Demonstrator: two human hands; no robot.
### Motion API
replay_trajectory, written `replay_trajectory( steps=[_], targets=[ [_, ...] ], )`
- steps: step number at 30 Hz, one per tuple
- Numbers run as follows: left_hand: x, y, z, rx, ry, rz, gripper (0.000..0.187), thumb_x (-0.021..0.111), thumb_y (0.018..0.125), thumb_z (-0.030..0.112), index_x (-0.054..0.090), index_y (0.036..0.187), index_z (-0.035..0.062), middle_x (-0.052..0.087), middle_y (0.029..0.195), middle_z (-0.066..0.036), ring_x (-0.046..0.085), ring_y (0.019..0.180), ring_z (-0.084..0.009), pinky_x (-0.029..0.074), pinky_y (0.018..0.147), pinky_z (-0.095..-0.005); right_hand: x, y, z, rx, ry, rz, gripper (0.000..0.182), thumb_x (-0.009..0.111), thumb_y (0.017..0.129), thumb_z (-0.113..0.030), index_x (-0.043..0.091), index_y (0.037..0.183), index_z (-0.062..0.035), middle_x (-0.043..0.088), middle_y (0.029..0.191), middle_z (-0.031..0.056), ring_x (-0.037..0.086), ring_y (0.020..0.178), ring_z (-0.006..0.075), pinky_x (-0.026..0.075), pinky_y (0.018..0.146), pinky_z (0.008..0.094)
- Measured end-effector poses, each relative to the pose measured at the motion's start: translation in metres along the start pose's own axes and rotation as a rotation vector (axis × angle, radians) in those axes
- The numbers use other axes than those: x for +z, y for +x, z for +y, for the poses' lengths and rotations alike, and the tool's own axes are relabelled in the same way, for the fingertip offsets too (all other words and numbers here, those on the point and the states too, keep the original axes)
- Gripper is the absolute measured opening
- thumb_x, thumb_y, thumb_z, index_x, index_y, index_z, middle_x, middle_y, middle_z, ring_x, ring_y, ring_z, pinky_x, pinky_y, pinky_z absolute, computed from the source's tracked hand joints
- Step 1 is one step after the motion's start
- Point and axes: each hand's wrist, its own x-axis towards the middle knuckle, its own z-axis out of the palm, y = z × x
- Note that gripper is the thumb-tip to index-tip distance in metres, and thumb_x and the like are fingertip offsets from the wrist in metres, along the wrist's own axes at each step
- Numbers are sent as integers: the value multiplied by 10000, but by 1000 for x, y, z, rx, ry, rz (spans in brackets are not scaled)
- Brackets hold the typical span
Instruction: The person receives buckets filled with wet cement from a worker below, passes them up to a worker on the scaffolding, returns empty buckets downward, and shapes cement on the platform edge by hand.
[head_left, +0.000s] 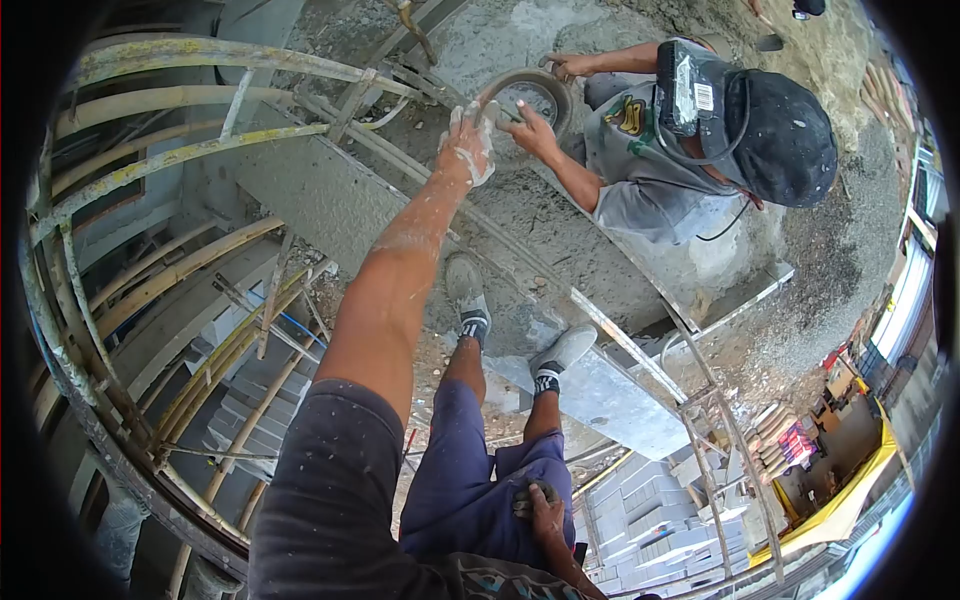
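While the left hand stretches down and grips the rim of the round pan, a co-worker's hands hold it from below; the right hand rests closed-fingered on the thigh, holding nothing.

An outdoor construction site was shown, seen from high up. Scaffolding of cement-spattered poles was set around a rough concrete slab. Stacks of grey blocks were piled on the ground far below, and heaps of sand and gravel were spread beside the slab's right edge.
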Motion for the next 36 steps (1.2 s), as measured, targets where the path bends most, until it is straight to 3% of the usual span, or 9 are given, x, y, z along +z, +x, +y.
replay_trajectory(
  steps=[2, 5, 8, 12, 21, 25, 31, 32, 36],
  targets=[
    [-16, 18, -18, 218, 270, 61, 596, 597, 829, 201, 390, 1385, 155, 416, 1403, -153, 355, 1327, -356, 334, 1059, -535, -1, 0, 0, 2, -4, 4, 280, 569, 917, -223, 604, 1021, 34, 673, 801, 126, 648, 631, 168, 553, 560, 280],
    [-55, 32, -21, 290, 294, -504, 440, 627, 793, 229, 538, 1213, 132, 547, 1272, -141, 459, 1251, -307, 411, 985, -493, -2, 5, 8, -19, 20, 6, 283, 570, 914, -252, 623, 1041, -5, 677, 796, 113, 646, 608, 168, 550, 536, 285],
    [-43, 15, -47, 444, 65, -666, 231, 629, 778, 212, 634, 972, 87, 680, 912, -130, 660, 850, -315, 499, 746, -421, -3, 4, 11, -30, 31, 0, 281, 572, 913, -253, 631, 1028, -4, 676, 792, 108, 641, 606, 162, 547, 539, 283],
    [-29, -76, -64, 485, -215, -583, 296, 695, 737, 263, 632, 922, 40, 674, 855, -153, 654, 776, -317, 504, 683, -421, -7, -3, 11, -93, 19, -27, 279, 574, 913, -245, 630, 1010, 11, 673, 784, 98, 633, 611, 148, 536, 543, 273],
    [-195, -237, 32, -102, -444, -542, 334, 715, 764, 236, 647, 999, 8, 673, 807, -125, 665, 771, -222, 509, 671, -349, -24, -9, 7, -393, -28, -86, 267, 599, 900, -218, 616, 999, 30, 646, 741, 64, 601, 598, 115, 502, 531, 254],
    [-262, -349, 59, -435, -928, -281, 322, 720, 783, 192, 621, 1015, -8, 658, 807, -65, 629, 699, -176, 497, 667, -322, -39, -10, -3, -581, -50, -157, 297, 615, 888, -248, 604, 1028, 14, 643, 771, 68, 592, 585, 107, 500, 527, 244],
    [-520, -499, 150, -550, -1346, -58, 190, 678, 832, 140, 494, 852, 96, 399, 614, 75, 337, 479, -43, 366, 533, -263, -16, -28, -61, -518, -102, -791, 599, 667, 860, -390, 449, 1285, -28, 603, 1089, 86, 614, 884, 155, 525, 682, 313],
    [-555, -527, 162, -551, -1391, 19, 203, 658, 850, 145, 460, 811, 122, 328, 590, 92, 276, 469, -28, 329, 511, -255, -5, -38, -66, -425, -115, -961, 820, 693, 783, -535, 366, 1373, -69, 506, 1290, 127, 542, 1125, 260, 491, 850, 431],
    [-675, -640, 203, -483, -1551, 380, 195, 641, 888, 181, 502, 759, 137, 279, 565, 118, 252, 463, -22, 270, 473, -230, 21, -210, -102, -351, -146, -1632, 1053, 734, 663, -631, 280, 1446, -92, 361, 1454, 145, 348, 1332, 321, 214, 1104, 552]
  ],
)
